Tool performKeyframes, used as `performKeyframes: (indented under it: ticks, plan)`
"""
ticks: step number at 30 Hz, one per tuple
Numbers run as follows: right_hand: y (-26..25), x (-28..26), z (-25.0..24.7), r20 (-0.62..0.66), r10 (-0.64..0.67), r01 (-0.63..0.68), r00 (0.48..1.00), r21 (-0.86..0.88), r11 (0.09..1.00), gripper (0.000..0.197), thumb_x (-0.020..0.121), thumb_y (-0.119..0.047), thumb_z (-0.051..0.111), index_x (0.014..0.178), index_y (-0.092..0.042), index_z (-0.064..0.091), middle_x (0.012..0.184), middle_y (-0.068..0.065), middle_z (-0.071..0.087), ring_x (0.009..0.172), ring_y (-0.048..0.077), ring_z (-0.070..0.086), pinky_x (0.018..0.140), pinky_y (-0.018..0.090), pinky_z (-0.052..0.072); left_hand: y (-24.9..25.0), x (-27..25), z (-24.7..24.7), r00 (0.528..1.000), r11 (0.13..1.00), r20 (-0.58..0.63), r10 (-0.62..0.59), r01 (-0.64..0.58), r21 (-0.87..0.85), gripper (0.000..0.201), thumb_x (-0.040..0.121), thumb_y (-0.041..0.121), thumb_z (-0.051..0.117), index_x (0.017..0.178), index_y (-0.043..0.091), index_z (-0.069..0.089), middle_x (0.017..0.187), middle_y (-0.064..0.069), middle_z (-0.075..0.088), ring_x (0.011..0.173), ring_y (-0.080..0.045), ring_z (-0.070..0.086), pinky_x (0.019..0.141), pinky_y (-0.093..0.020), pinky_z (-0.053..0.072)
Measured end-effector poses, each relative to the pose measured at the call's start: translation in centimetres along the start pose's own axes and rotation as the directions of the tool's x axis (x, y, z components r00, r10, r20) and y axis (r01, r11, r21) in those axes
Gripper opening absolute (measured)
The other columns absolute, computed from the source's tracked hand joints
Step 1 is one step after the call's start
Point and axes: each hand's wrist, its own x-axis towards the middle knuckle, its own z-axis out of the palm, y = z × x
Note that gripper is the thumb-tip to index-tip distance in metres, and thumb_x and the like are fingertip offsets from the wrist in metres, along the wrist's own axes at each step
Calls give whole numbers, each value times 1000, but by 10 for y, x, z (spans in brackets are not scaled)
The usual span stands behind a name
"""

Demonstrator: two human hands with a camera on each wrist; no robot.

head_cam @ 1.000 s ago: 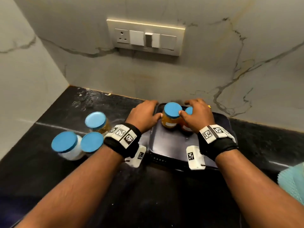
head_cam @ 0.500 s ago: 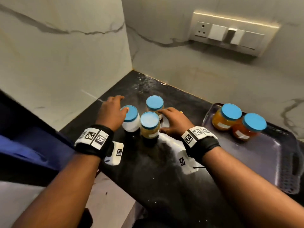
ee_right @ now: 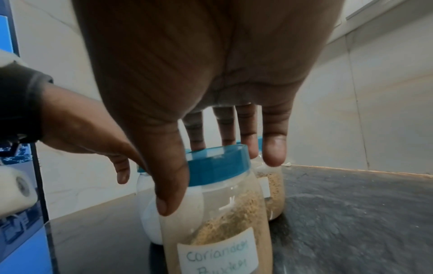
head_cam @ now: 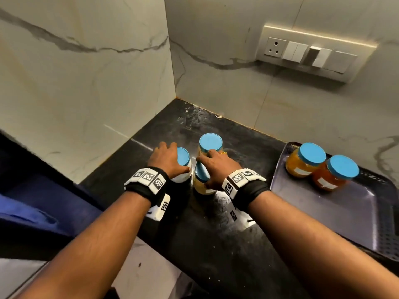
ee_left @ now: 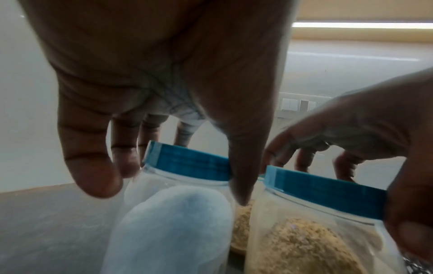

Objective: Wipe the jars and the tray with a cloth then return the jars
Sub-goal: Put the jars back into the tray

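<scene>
Abt halfway thru the return step imo: two orange jars (head_cam: 319,167) already sit on the tray (head_cam: 336,214), three still on the counter (head_cam: 216,244) near the corner. No cloth in view. Left hand (head_cam: 167,159) is curled over the white jar (head_cam: 181,167), thumb on its lid rim. Right hand (head_cam: 218,167) clamps the coriander jar (ee_right: 218,213), w/ the third jar (head_cam: 210,144) just behind its fingertips.

Both hands (head_cam: 168,160) now gripping counter jars (head_cam: 201,180).

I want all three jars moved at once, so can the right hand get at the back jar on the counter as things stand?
Probably yes: the right hand reaches over the front jar, and its fingers already touch the back jar.
</scene>
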Motion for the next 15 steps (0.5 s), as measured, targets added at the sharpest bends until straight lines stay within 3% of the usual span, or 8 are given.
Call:
performKeyframes:
  ticks: [4, 9, 12, 15]
  plan:
    - [9, -12, 3, -33, 14, -11, 999, 87, 996, 77, 71, -44, 78, 136, -30, 38, 125, 10, 53, 112, 35, 55, 88, 48, 55, 1, -9, -8, 1000, 1000, 8, 12, -12, 16, 86, 69, 57, 82, 135, 14, 46, 128, -18, 51, 115, -39, 58, 94, -45, 50]
    - [37, -57, -3, -149, 164, -108, 975, 326, 939, 81, 70, -57, 73, 138, -32, 37, 130, 6, 52, 114, 28, 56, 91, 40, 52, 12, -41, -27, 996, 996, -20, 91, -90, 24, 83, 67, 60, 81, 132, 19, 49, 122, -11, 52, 108, -32, 59, 87, -41, 51]
    - [67, -98, -16, -208, 295, -164, 933, 483, 860, 93, 69, -56, 77, 146, -32, 29, 130, 8, 54, 117, 27, 55, 97, 42, 50, 36, -62, -52, 980, 980, -14, 199, -199, 6, 88, 63, 62, 83, 135, 25, 50, 123, -6, 53, 110, -25, 58, 90, -38, 50]
    - [105, -145, -27, -278, 425, -236, 862, 522, 820, 86, 69, -54, 80, 141, -29, 41, 131, 6, 56, 118, 24, 55, 100, 37, 47, 77, -78, -73, 942, 941, -13, 336, -336, -34, 86, 62, 61, 85, 136, 30, 52, 120, 1, 54, 110, -20, 56, 91, -35, 46]
